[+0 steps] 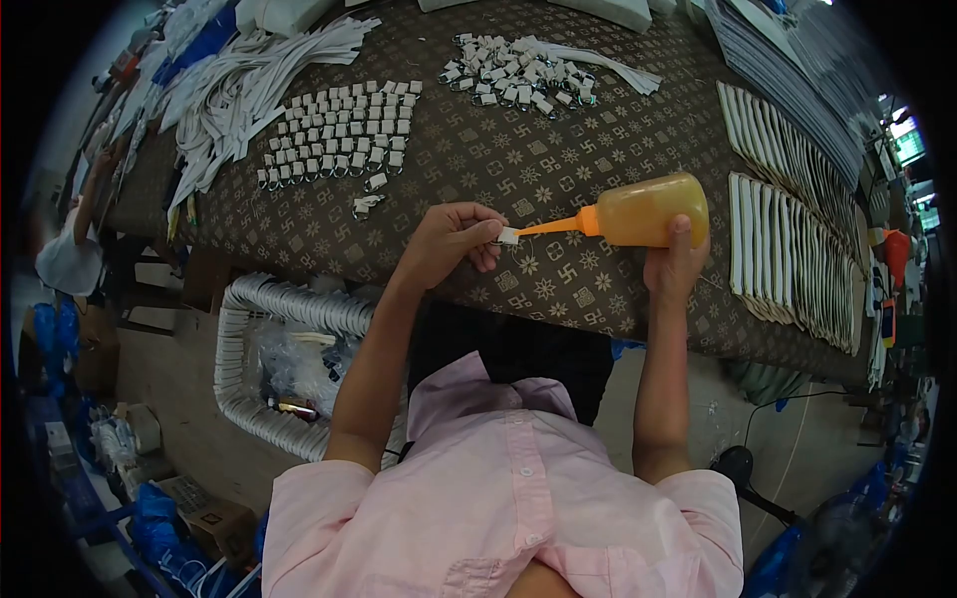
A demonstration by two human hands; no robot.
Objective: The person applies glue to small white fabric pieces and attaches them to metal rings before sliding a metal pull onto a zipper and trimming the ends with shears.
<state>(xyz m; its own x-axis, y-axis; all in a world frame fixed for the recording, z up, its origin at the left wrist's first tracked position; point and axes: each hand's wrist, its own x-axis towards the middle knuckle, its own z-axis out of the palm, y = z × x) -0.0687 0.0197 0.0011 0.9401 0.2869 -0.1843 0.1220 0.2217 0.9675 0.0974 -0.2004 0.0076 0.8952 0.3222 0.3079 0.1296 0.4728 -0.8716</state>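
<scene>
Pinched between the thumb and fingers of my left hand (459, 239) is a small white strap tab (507, 236), of the same look as those on the table. My right hand (678, 254) grips an orange-yellow squeeze glue bottle (648, 211) from below, tipped on its side. Its long orange nozzle (550, 227) points left, the tip right at the tab. Just beyond my left hand lie two loose tabs (367, 204). Farther up, rows of similar white tabs with dark metal rings (344, 125) are laid out on the patterned cloth (449, 179).
A heap of ringed tabs (513, 70) lies at the table's far middle. Long white straps (234, 100) pile up at the left. Stacks of folded strips (783, 249) line the right side. A white woven basket (227, 369) stands below the table edge; a person (75, 244) is at far left.
</scene>
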